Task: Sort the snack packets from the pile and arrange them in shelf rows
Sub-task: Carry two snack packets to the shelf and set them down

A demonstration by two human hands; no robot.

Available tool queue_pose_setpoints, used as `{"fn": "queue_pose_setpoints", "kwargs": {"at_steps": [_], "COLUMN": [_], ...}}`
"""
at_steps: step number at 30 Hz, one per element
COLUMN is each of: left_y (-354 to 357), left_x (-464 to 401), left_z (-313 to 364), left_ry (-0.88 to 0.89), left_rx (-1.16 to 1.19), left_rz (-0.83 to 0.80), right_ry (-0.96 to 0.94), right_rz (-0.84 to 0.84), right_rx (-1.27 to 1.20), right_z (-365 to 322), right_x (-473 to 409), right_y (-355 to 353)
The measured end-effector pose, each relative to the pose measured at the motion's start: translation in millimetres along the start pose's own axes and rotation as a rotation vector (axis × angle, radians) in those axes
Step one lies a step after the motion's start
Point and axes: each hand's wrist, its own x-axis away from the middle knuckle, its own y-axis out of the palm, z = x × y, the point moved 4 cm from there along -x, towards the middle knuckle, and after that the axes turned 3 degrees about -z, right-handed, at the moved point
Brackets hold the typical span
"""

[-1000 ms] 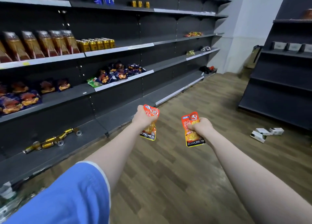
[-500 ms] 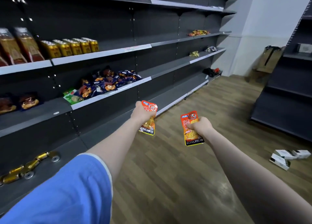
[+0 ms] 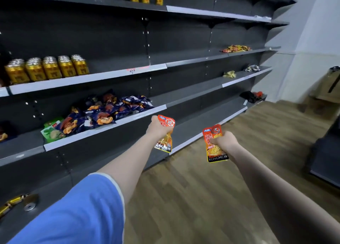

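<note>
Both arms reach forward along the aisle, and each hand is clenched around a snack packet. The left hand (image 3: 159, 128) grips an orange-red packet (image 3: 165, 134) marked KONCHEW, held upright in front of the dark shelf unit (image 3: 117, 41). The right hand (image 3: 223, 142) clutches a matching second packet (image 3: 215, 144) over the wooden floor (image 3: 202, 197), just right of the other hand, the two packets apart. Up and left of the left hand, a loose pile of dark blue packets (image 3: 110, 109) sprawls on a shelf, a green packet (image 3: 52, 131) at its near end. One shelf higher stands a row of gold cans (image 3: 49, 68). Far beyond both hands, at the aisle's end, a small heap of orange packets (image 3: 235, 48) lies on a shelf, with a yellow packet (image 3: 229, 74) on the shelf below. Down near the left elbow, gold cans lie tipped (image 3: 12, 203) on the bottom shelf. A blue sleeve (image 3: 79, 216) fills the lower corner.
</note>
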Motion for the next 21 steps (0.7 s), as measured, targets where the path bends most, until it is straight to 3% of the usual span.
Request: {"fn": "queue_pose_setpoints", "kwargs": {"at_steps": [7, 21], "left_y": [46.6, 81.2], "left_x": [-129.8, -434.6], "left_z": [90.4, 162.4], "left_ry": [0.026, 0.026], "left_rx": [0.015, 0.051], "left_rz": [0.091, 0.221], "right_ry": [-0.108, -0.21], "right_rz": [-0.079, -0.162], "right_rx": [0.066, 0.052], "right_z": [-59.5, -158.5], "right_x": [-165.9, -481.8], "right_y": [-51.0, -24.9]}}
